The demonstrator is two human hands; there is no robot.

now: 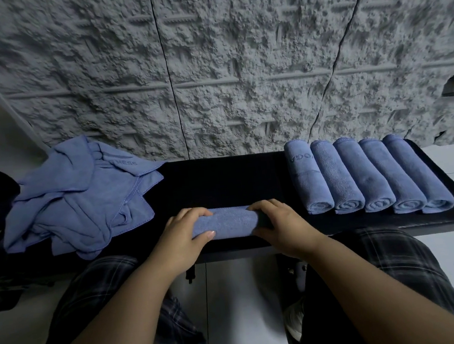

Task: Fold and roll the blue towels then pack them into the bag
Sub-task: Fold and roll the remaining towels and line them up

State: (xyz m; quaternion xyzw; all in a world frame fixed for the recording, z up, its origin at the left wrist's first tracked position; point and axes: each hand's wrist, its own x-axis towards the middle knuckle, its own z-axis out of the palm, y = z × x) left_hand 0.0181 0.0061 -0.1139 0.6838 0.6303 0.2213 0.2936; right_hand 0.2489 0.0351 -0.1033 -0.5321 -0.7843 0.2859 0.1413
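A black tabletop [221, 178] stands against a rough grey stone-textured wall [221, 59], with a heap of unfolded blue towels [79, 202] at its left end and five rolled towels [367, 175] side by side at its right. At the near edge, between them, lies a rolled blue towel [226, 223]. The left hand [183, 236] and right hand [278, 222] each grip one end, fingers [196, 213] curled over the top.

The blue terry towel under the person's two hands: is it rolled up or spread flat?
Rolled: the blue terry towel forms a short cylinder, gripped at its ends by left hand and right hand.
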